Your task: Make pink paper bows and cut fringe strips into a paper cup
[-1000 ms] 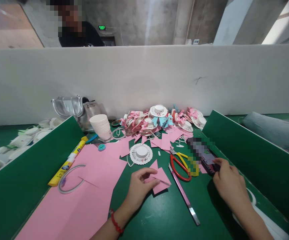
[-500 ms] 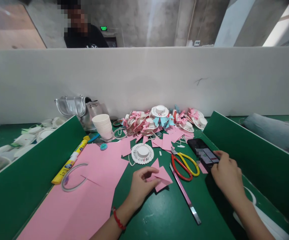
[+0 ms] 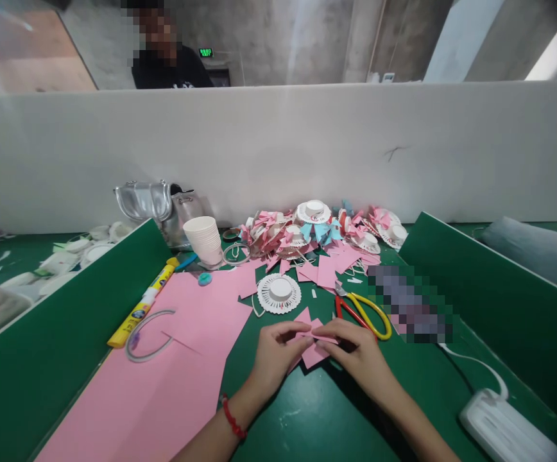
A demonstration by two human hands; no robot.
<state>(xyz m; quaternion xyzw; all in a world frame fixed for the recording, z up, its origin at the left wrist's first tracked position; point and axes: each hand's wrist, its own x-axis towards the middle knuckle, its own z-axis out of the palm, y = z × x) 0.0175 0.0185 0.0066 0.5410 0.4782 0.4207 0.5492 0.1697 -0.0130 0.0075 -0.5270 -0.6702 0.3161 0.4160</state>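
My left hand (image 3: 274,355) and my right hand (image 3: 353,359) meet over the green table, both pinching a small folded pink paper piece (image 3: 313,337). The fingertips of both hands press its top edge. Just behind it lies a white paper-plate hat (image 3: 279,292). Red and yellow scissors (image 3: 362,311) lie right of my hands. A large pink paper sheet (image 3: 163,372) spreads to the left.
A glue tube (image 3: 142,310), a wire hoop (image 3: 146,333), stacked paper cups (image 3: 204,240) and a silver bag (image 3: 156,204) are at left. Finished hats with pink and blue bows (image 3: 321,231) pile at the back. A blurred phone (image 3: 411,305), white charger (image 3: 504,427), green dividers, and a person beyond the white partition.
My right hand left the phone and moved left onto the pink paper piece, joining my left hand. The pink knife it now covers is out of sight.
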